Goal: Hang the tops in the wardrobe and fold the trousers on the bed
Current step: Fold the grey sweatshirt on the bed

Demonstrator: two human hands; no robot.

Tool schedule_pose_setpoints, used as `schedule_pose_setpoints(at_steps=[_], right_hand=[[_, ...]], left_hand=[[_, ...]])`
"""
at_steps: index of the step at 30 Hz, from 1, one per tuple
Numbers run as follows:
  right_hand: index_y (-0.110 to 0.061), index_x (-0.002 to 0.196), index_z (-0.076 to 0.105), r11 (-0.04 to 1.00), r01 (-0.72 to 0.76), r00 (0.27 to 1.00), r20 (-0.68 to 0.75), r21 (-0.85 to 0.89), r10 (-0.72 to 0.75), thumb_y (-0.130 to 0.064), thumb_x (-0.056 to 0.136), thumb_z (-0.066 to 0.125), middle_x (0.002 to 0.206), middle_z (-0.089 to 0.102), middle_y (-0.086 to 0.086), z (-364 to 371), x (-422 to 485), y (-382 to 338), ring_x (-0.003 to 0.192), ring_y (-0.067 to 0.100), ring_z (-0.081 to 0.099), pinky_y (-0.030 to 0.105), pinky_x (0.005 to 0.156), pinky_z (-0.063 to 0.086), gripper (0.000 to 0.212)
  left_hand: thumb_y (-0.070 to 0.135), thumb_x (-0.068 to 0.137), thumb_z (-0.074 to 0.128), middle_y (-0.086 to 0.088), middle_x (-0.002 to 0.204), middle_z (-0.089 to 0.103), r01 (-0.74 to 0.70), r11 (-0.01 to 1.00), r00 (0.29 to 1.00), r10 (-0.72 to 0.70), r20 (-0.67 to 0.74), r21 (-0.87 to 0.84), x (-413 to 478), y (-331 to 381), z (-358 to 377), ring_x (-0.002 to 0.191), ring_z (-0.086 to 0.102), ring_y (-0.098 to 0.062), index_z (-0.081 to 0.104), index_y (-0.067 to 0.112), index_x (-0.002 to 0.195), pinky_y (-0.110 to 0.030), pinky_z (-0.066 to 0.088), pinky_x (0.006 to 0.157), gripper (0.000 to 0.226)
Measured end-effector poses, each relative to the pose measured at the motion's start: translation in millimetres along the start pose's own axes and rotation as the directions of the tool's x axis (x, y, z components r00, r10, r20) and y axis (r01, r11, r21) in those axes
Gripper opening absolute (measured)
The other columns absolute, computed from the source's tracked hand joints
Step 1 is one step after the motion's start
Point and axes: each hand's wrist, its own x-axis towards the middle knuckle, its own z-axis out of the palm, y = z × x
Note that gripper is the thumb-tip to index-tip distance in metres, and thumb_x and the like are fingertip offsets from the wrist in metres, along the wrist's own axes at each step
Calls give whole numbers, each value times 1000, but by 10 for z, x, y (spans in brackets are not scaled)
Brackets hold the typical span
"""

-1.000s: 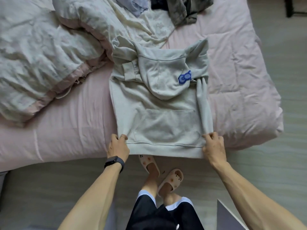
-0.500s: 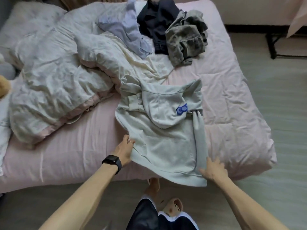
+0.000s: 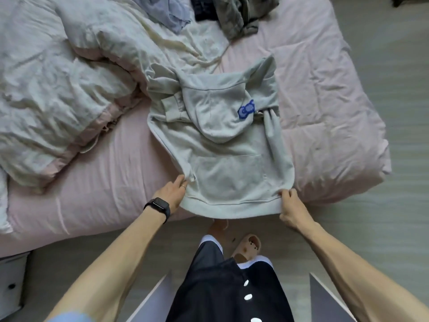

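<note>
Grey hoodie (image 3: 222, 163) runs near-to-far; hem nearest.

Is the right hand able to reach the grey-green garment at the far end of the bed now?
Probably not yet: the right hand grips the hoodie by its hem, and the grey-green garment lies well beyond it, though nothing blocks the way.

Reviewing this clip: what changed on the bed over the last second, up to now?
The left hand slid from the hem corner of the hoodie up its left edge and now grips it beside the pocket, drawing that side inward. The right hand keeps its grip on the right hem corner. The hoodie stays on the bed, sleeves folded in, hood on its front. The clothes pile has not moved.
</note>
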Motion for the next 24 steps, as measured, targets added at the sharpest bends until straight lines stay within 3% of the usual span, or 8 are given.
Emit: schedule_pose_setpoints(at_steps=[4, 7, 9, 12, 14, 16, 20, 24], right_hand=[[-13, 118, 57, 980, 174, 949, -249, -96, -193, -25, 90, 64, 112, 50, 13, -869, 1, -331, 99, 35, 56, 39, 74, 47, 31], [-13, 100, 62, 968, 190, 850, -466, -163, -245, -36, 89, 67, 103, 49, 13, -1384, 144, -678, 90, 35, 52, 39, 68, 44, 26], [-13, 97, 64, 975, 154, 799, -560, -162, -220, -34, 87, 67, 115, 52, 13, -1713, 359, -895, 99, 36, 51, 43, 75, 46, 23], [-11, 93, 69, 974, 96, 721, -660, -205, -210, -27, 83, 71, 131, 56, 15, -2206, 855, -1180, 122, 37, 48, 49, 92, 44, 19], [-8, 92, 71, 966, 79, 688, -688, -245, -230, -20, 79, 77, 129, 61, 19, -2439, 1188, -1320, 126, 39, 50, 51, 97, 43, 19], [-5, 96, 72, 970, 47, 702, -683, -240, -203, -14, 79, 77, 126, 63, 20, -2608, 1616, -1443, 124, 39, 54, 52, 95, 45, 20], [-15, 121, 64, 955, -257, 763, -638, -147, 107, -24, 94, 49, 134, 56, 7, -2744, 2434, -1436, 128, 28, 45, 41, 95, 40, 32], [-20, 124, 59, 907, -385, 797, -558, -173, 232, -31, 99, 40, 132, 55, 6, -2661, 2961, -1329, 123, 27, 47, 38, 93, 40, 32]], left_hand=[[8, 98, 54, -7, 131, 36, 21, 982, 999, -15, -34, 187, -25, -159, -742, 110, 51, -29, 51, 15, 128, -36, 42, 69, 32], [34, 103, 46, -4, 132, 40, 68, 964, 986, -26, -162, 258, 68, -209, -1259, 117, 48, -26, 59, 23, 123, -38, 42, 82, 26], [40, 102, 42, -2, 141, 39, 123, 957, 960, -48, -277, 262, 203, -303, -1533, 125, 42, -23, 60, 26, 124, -38, 39, 94, 32], [35, 99, 38, 0, 156, 27, 247, 935, 916, -140, -375, 253, 616, -534, -1956, 146, 18, -21, 59, 25, 130, -51, 9, 114, 38], [35, 99, 36, 1, 162, 21, 284, 935, 899, -182, -399, 213, 931, -692, -2189, 152, 5, -19, 59, 24, 133, -54, -7, 115, 42], [37, 99, 33, 2, 161, 25, 319, 939, 877, -242, -415, 128, 1344, -895, -2319, 151, 9, -17, 58, 22, 136, -53, -4, 118, 47], [39, 99, 28, 2, 136, 49, 443, 896, 824, -420, -381, -32, 2059, -1341, -2386, 135, 33, -18, 65, 21, 128, -52, 11, 118, 50], [36, 104, 26, 1, 131, 51, 504, 864, 823, -485, -295, -11, 2579, -1599, -2238, 127, 39, -21, 58, 24, 133, -53, 14, 117, 44]])
